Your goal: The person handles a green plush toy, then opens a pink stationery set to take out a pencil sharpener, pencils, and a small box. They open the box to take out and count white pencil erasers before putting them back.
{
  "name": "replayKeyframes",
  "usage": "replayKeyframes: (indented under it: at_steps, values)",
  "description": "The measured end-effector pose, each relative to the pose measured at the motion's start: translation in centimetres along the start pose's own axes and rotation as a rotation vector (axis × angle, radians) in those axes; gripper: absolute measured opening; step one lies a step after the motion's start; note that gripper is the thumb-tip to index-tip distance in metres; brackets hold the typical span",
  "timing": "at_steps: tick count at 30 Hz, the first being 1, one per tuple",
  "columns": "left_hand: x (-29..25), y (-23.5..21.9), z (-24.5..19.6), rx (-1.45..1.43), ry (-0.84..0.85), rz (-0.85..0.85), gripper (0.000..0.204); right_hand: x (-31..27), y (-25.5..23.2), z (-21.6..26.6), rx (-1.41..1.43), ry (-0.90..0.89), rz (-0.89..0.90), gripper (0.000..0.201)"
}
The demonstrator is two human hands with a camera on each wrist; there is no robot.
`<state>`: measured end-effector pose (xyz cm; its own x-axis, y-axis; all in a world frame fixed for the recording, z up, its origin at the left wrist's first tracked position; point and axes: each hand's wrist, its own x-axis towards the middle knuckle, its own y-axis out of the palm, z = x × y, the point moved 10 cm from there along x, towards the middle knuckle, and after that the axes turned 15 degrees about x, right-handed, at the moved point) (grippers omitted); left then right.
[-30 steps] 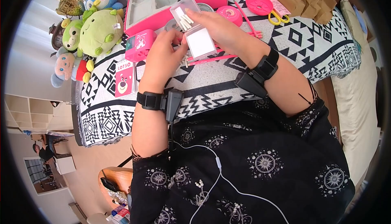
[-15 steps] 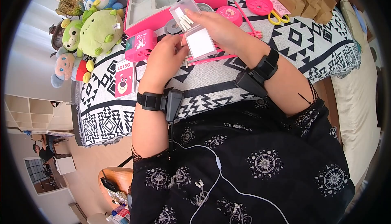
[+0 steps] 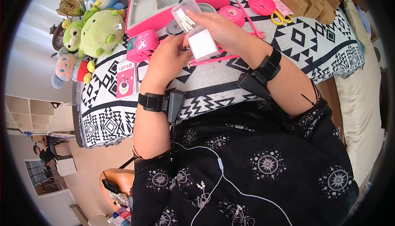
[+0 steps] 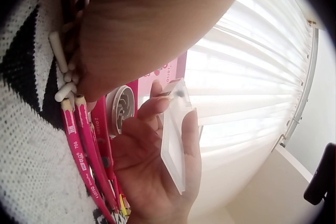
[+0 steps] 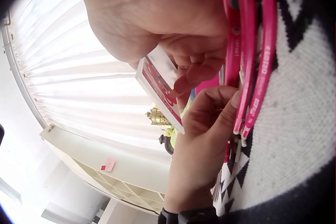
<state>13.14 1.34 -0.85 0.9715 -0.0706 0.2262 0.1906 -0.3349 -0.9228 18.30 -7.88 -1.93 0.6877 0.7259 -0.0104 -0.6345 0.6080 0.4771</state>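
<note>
Two forearms point(image 3: 152, 135) outstretched, right fingers point(image 4: 191, 134) around a clear case point(image 4: 172, 142), left fingers point(image 5: 210, 98) beside white sticks point(image 4: 58, 53), their grip unclear.

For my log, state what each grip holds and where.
Right grip: clear case, by the side of its half with white sticks. Left grip: cannot tell whether it holds anything.

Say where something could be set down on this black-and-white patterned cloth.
Free: patterned cloth between yellow-looped scissors and right forearm, and between it and the left forearm. Crowded: around slim pink pencils and small white rods.
</note>
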Motion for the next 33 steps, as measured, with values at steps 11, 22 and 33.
replayKeyframes:
  at_steps: [11, 22, 33]
  values:
    - [0.2, 0.0, 0.6, -0.062, -0.014, -0.055, 0.019, -0.2, 0.1, 0.1, -0.01, -0.006, -0.006, 0.049]
    - [0.0, 0.2, 0.3, -0.057, -0.038, 0.017, 0.021, -0.1, 0.0, -0.1, 0.002, 0.005, -0.009, 0.048]
    - [0.1, -0.5, -0.4, -0.009, 0.032, -0.044, 0.017, -0.1, 0.2, -0.1, -0.001, 0.021, 0.022, 0.049]
